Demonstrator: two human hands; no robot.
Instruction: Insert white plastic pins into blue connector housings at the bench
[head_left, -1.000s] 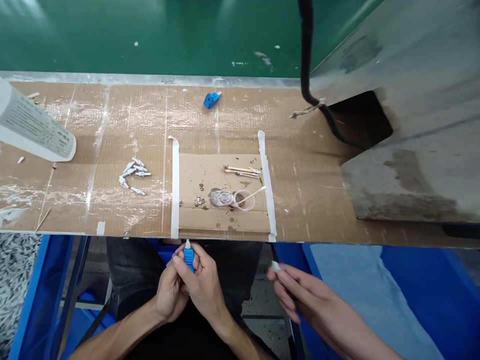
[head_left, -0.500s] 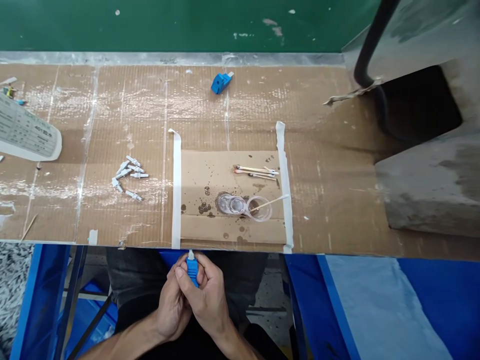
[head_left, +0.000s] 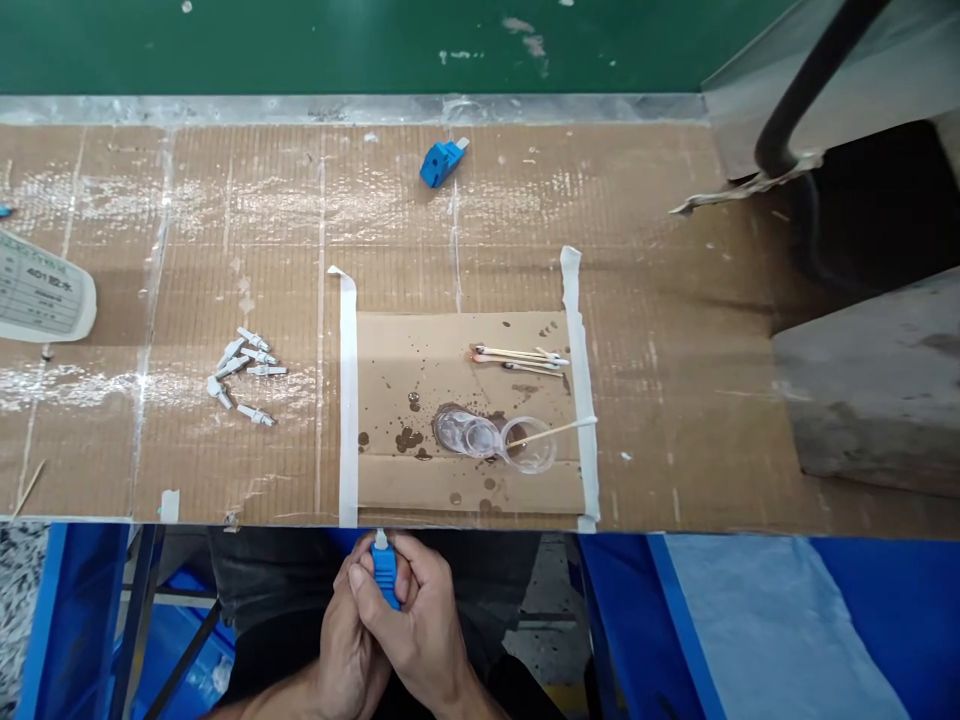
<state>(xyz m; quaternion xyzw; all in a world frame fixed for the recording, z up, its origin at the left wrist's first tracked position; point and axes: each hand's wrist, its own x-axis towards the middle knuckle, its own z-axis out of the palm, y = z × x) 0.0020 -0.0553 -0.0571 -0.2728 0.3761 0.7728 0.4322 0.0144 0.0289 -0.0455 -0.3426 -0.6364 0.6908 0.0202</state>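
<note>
Just below the bench's front edge, my left hand (head_left: 346, 632) and my right hand (head_left: 421, 622) close together around a small blue plastic connector (head_left: 385, 575). Its white tip (head_left: 381, 540) points away from me, toward the bench. My thumbs lie over its sides, and the fingers beneath are partly hidden. Ahead of the hands is a taped-down cardboard mat (head_left: 420, 350) with dark wet spots. On it lie a clear plastic cup (head_left: 469, 435) and a clear ring-shaped cup (head_left: 529, 446). One cotton swab (head_left: 555, 431) rests across the latter.
Several used cotton swabs (head_left: 521, 357) lie on the mat. Left of it is a cluster of small grey-white fittings (head_left: 251, 358). Another blue connector (head_left: 442, 163) sits at the back. A labelled white bottle (head_left: 49, 290) lies far left; a metal housing (head_left: 870, 380) with a dark opening stands right.
The camera view has shifted slightly, so the bench and its items appear lower near the front. Both hands keep the blue connector in nearly the same grip.
</note>
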